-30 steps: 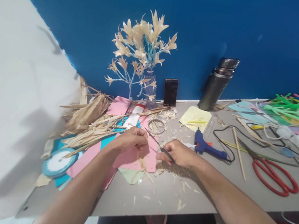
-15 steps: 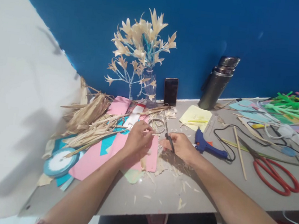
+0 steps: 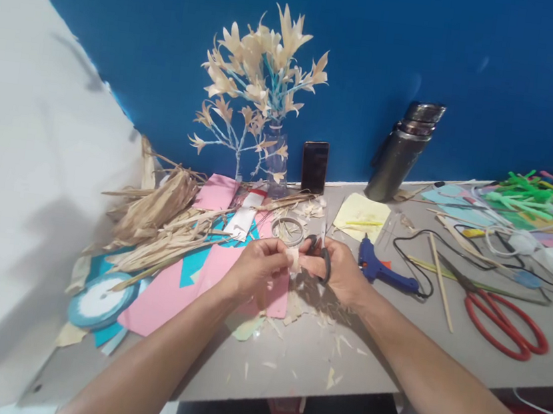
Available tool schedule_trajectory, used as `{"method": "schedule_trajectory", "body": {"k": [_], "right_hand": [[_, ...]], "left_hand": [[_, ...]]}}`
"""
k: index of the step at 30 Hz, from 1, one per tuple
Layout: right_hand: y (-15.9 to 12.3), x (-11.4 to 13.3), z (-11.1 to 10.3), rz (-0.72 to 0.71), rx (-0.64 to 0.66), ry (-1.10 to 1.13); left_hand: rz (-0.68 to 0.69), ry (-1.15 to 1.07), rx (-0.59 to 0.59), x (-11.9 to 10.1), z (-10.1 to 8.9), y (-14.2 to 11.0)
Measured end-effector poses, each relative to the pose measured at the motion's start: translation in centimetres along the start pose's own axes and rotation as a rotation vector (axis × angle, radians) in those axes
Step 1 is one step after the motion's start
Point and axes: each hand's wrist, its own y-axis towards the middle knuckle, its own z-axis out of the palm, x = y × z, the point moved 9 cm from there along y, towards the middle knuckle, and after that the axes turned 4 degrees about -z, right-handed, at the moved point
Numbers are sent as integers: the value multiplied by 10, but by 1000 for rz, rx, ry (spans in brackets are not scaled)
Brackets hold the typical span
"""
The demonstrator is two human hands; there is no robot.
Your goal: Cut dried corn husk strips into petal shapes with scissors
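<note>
My left hand (image 3: 265, 263) is closed, its thumb and fingers pinching a small pale piece of dried husk (image 3: 292, 257) above pink paper (image 3: 216, 263). Small black-handled scissors (image 3: 323, 256) sit in my right hand (image 3: 337, 268), blades pointing away toward the wall. The right fingertips reach the right edge of the husk piece, so both hands meet at it. Just beyond them lies a roll of tape (image 3: 288, 231). Pale clippings (image 3: 317, 306) are scattered on the table under the right hand.
A bundle of dried husks (image 3: 155, 212) and a blue ribbon spool (image 3: 101, 300) lie left. Husk flowers (image 3: 264, 64) stand in a clear bottle by a phone (image 3: 314, 167). Rightward are a flask (image 3: 404, 155), blue glue gun (image 3: 384, 270) with its cord, and red-handled scissors (image 3: 504, 322).
My hands have come together at the husk piece. The scissors have turned in my right hand, with the handles now spread apart. The view has shifted slightly.
</note>
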Motion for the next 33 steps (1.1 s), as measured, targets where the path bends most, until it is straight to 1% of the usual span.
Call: {"method": "schedule_trajectory", "body": {"k": [2, 7, 12, 19, 23, 26, 30, 33], "right_hand": [[0, -1, -2, 4, -13, -27], [1, -2, -4, -21, 0, -125], [1, -1, -5, -33, 8, -152], [0, -2, 2, -5, 45, -170], [1, -3, 1, -6, 49, -198], [2, -4, -1, -11, 46, -236], [2, -5, -2, -20, 28, -252], [1, -5, -2, -11, 20, -272]], "left_hand": [[2, 22, 23, -1, 3, -1], [-39, -47, 101, 5, 12, -1], [-45, -65, 73, 11, 9, 2], [-65, -78, 131, 13, 14, 3], [-84, -74, 113, 14, 12, 4], [-78, -19, 92, 13, 11, 3], [-29, 156, 45, 11, 9, 2], [-20, 241, 10, 10, 8, 0]]}}
